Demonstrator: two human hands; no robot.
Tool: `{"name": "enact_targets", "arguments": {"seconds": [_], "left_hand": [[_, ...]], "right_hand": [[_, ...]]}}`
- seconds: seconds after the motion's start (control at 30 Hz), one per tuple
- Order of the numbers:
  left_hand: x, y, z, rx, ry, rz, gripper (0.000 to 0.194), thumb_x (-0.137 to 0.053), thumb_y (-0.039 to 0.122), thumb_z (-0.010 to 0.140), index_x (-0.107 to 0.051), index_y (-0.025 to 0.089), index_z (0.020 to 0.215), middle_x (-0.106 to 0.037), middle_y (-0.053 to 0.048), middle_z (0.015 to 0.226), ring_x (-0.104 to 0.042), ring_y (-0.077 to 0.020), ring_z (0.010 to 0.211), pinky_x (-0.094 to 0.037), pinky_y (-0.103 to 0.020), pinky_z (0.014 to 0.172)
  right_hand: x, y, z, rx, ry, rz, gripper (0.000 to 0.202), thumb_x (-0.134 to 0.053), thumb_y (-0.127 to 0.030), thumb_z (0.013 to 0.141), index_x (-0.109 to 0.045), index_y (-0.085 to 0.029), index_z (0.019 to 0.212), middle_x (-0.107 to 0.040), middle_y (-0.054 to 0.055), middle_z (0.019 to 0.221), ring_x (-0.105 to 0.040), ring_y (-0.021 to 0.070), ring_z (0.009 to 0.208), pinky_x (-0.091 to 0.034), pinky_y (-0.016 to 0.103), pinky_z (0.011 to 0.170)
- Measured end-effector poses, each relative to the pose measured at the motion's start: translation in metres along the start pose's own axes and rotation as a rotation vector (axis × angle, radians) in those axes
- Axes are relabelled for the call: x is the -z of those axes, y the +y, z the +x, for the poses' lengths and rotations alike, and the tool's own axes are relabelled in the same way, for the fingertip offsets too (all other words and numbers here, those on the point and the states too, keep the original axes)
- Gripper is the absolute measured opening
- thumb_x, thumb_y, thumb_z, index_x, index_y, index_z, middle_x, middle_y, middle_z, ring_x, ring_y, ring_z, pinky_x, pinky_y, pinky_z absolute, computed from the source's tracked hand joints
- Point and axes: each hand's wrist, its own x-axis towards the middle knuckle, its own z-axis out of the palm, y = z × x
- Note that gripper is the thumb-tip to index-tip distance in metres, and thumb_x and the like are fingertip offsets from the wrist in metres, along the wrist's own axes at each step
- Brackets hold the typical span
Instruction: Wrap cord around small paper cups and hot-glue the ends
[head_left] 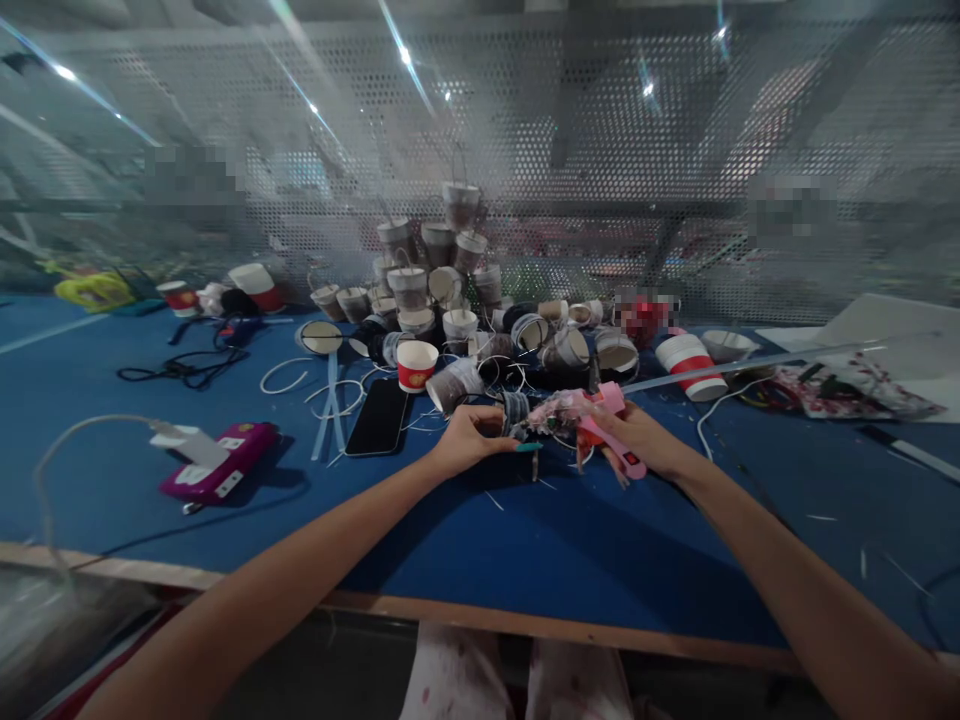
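Note:
My right hand (641, 435) is wrapped round a pink glue gun (611, 430), whose nozzle end is crusted with glue and points left. Its tip is close to a small cup (516, 408) wound with grey material, which my left hand (472, 440) grips on its side. I cannot tell whether the nozzle touches the cup. Just behind my left hand lies another wrapped cup (454, 384), tipped over. A red and white paper cup (417, 366) stands a little farther back.
Stacked wrapped cups (439, 245) rise at the back before a perforated metal screen (570, 130). A black phone (377, 418) lies left of my hands, with a purple power strip (225, 465) and its cord farther left. Nested paper cups (688, 366) lie at the right.

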Motion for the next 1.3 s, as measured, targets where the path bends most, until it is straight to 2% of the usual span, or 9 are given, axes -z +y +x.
{"name": "enact_targets", "arguments": {"seconds": [0.2,0.33,0.57,0.63,0.8,0.93,1.07,1.17,1.3], "left_hand": [[0.000,0.003,-0.001,0.001,-0.005,0.024,0.030,-0.075,0.030,0.054,-0.065,0.009,0.073,-0.065,-0.004,0.071,-0.060,-0.0142,0.067,-0.048,-0.026,0.065],[0.001,0.000,0.000,0.011,-0.009,0.000,0.031,-0.075,0.030,0.054,-0.065,0.009,0.074,-0.066,-0.005,0.072,-0.061,-0.0157,0.069,-0.048,-0.028,0.066],[0.001,0.000,0.000,0.035,0.001,-0.068,0.033,-0.076,0.029,0.052,-0.065,0.010,0.076,-0.068,-0.006,0.075,-0.063,-0.0169,0.071,-0.049,-0.029,0.070],[0.002,0.000,0.000,0.037,0.007,-0.075,0.033,-0.076,0.029,0.052,-0.065,0.009,0.076,-0.068,-0.006,0.074,-0.063,-0.0170,0.070,-0.049,-0.029,0.068],[0.003,-0.001,0.001,0.035,-0.010,-0.103,0.030,-0.075,0.026,0.054,-0.065,0.010,0.077,-0.068,-0.005,0.075,-0.063,-0.0163,0.071,-0.049,-0.028,0.069],[0.002,0.000,0.001,0.052,-0.012,-0.142,0.032,-0.076,0.024,0.052,-0.065,0.010,0.079,-0.069,-0.005,0.078,-0.064,-0.0165,0.074,-0.049,-0.029,0.073],[0.002,-0.001,0.002,0.055,-0.011,-0.142,0.032,-0.076,0.023,0.052,-0.065,0.010,0.079,-0.070,-0.005,0.079,-0.064,-0.0163,0.074,-0.050,-0.029,0.074],[0.002,-0.001,0.002,0.057,-0.006,-0.149,0.031,-0.076,0.024,0.052,-0.065,0.011,0.078,-0.069,-0.005,0.078,-0.064,-0.0162,0.073,-0.050,-0.029,0.073],[0.002,-0.001,0.002,0.068,0.015,-0.135,0.034,-0.077,0.026,0.051,-0.065,0.010,0.077,-0.069,-0.005,0.075,-0.064,-0.0164,0.070,-0.051,-0.029,0.071]], "right_hand": [[-0.003,0.005,0.005,0.049,-0.034,0.006,0.047,-0.049,-0.061,0.070,-0.052,-0.014,0.064,-0.056,-0.001,0.049,-0.046,0.0070,0.029,-0.038,0.019,0.029],[-0.002,0.005,0.004,0.025,-0.007,-0.047,0.047,-0.051,-0.062,0.068,-0.049,-0.016,0.059,-0.052,-0.003,0.044,-0.049,0.0085,0.032,-0.039,0.019,0.031],[0.003,0.002,-0.001,-0.018,0.039,-0.064,0.049,-0.051,-0.062,0.067,-0.042,-0.018,0.047,-0.042,-0.005,0.033,-0.045,0.0085,0.027,-0.038,0.020,0.030],[0.004,0.002,-0.002,-0.017,0.047,-0.052,0.049,-0.050,-0.062,0.068,-0.042,-0.018,0.047,-0.042,-0.004,0.033,-0.045,0.0086,0.028,-0.037,0.019,0.029],[0.005,0.001,-0.003,0.010,0.048,0.001,0.047,-0.048,-0.061,0.070,-0.054,-0.015,0.067,-0.061,0.000,0.051,-0.043,0.0063,0.028,-0.037,0.019,0.029],[0.007,0.006,-0.001,0.001,0.018,-0.070,0.051,-0.042,-0.062,0.074,-0.050,-0.015,0.056,-0.054,0.000,0.040,-0.047,0.0087,0.029,-0.037,0.019,0.030],[0.007,0.009,0.001,-0.003,0.049,-0.105,0.050,-0.046,-0.063,0.071,-0.044,-0.018,0.050,-0.045,-0.003,0.033,-0.046,0.0096,0.028,-0.037,0.020,0.030],[0.007,0.006,-0.001,-0.030,0.069,-0.114,0.049,-0.047,-0.062,0.070,-0.044,-0.018,0.049,-0.046,-0.003,0.035,-0.046,0.0094,0.029,-0.036,0.020,0.029],[0.008,0.002,-0.003,-0.023,0.004,-0.048,0.047,-0.045,-0.062,0.071,-0.052,-0.017,0.062,-0.059,0.001,0.049,-0.047,0.0093,0.029,-0.039,0.022,0.029]]}}
